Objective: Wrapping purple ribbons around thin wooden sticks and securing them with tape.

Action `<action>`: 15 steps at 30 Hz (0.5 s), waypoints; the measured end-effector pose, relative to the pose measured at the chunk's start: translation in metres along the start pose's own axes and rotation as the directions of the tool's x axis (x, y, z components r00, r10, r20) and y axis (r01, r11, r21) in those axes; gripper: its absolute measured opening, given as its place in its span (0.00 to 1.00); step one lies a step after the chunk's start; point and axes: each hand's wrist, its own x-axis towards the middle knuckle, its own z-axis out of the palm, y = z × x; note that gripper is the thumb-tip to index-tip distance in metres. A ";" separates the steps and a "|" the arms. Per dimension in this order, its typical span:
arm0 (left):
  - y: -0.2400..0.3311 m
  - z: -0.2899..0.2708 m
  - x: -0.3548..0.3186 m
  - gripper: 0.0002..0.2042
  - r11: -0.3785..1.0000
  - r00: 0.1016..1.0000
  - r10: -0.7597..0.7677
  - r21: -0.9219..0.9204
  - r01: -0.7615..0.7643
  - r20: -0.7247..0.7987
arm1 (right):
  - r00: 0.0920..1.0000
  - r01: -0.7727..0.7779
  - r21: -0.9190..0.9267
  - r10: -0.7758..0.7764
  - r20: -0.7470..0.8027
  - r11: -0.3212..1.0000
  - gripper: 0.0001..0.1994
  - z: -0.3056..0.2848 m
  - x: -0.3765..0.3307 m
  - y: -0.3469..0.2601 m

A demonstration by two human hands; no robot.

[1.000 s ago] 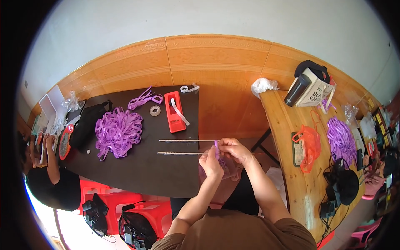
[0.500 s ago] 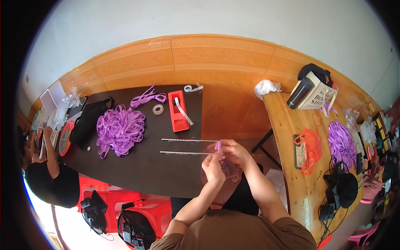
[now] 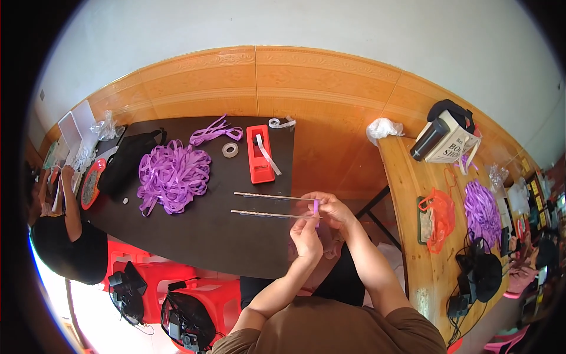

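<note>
Two thin metal rods, a far one (image 3: 265,195) and a near one (image 3: 259,213), lie side by side over the dark table and run out past its right edge. A strip of purple ribbon (image 3: 316,207) spans both rods close to their right ends. My left hand (image 3: 305,237) pinches the ribbon at the near rod, fingers closed. At the far rod, my right hand (image 3: 331,209) has its fingers closed on the same ribbon. Fingertips partly hide the rod ends and the ribbon's lower part.
On the dark table (image 3: 194,239) lie a heap of purple ribbon (image 3: 174,177), a red tape dispenser (image 3: 259,154) and a tape roll (image 3: 230,150). A wooden table (image 3: 407,194) at right bears an orange plastic bag (image 3: 441,219). A co-worker (image 3: 68,245) sits at far left.
The whole view has shifted slightly. Both hands stay at the rod ends with the purple ribbon; the fingers of my right hand have moved a little around it.
</note>
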 end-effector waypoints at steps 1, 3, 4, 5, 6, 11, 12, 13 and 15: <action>0.000 -0.001 0.000 0.03 1.000 1.000 0.007 -0.001 -0.007 0.002 | 1.000 -0.003 0.000 0.003 0.002 1.000 0.15 0.001 -0.001 -0.001; 0.000 -0.002 0.001 0.04 1.000 1.000 0.002 0.017 -0.002 0.004 | 0.981 -0.042 -0.237 -0.005 -0.195 0.971 0.14 0.003 -0.004 -0.005; 0.000 -0.002 0.002 0.04 0.999 1.000 -0.005 0.036 0.004 0.008 | 0.981 -0.042 -0.239 -0.005 -0.196 0.970 0.14 -0.001 -0.005 -0.006; 0.000 -0.002 0.002 0.04 0.999 1.000 -0.006 0.033 0.005 0.009 | 0.960 0.071 -0.376 -0.166 -0.226 0.924 0.11 -0.007 -0.006 -0.007; 0.000 -0.001 0.001 0.04 0.998 1.000 0.005 0.060 -0.006 0.008 | 0.918 0.169 -0.509 -0.323 -0.230 0.844 0.09 -0.006 -0.007 -0.011; 0.002 -0.003 0.001 0.04 0.997 1.000 -0.010 0.077 0.010 0.003 | 0.863 0.386 -0.867 -0.456 0.218 0.317 0.12 0.026 -0.019 -0.045; 0.000 -0.003 0.002 0.04 0.998 1.000 0.002 0.057 -0.002 0.004 | 0.862 0.385 -0.868 -0.457 0.218 0.313 0.12 0.029 -0.020 -0.048; -0.001 -0.004 0.003 0.04 0.999 1.000 0.014 0.037 -0.015 0.004 | 0.871 0.369 -0.912 -0.411 0.270 0.182 0.13 0.031 -0.020 -0.050; -0.003 -0.004 0.004 0.04 0.999 1.000 0.016 0.032 -0.016 0.013 | 0.878 0.355 -0.934 -0.357 0.318 0.042 0.14 0.031 -0.019 -0.052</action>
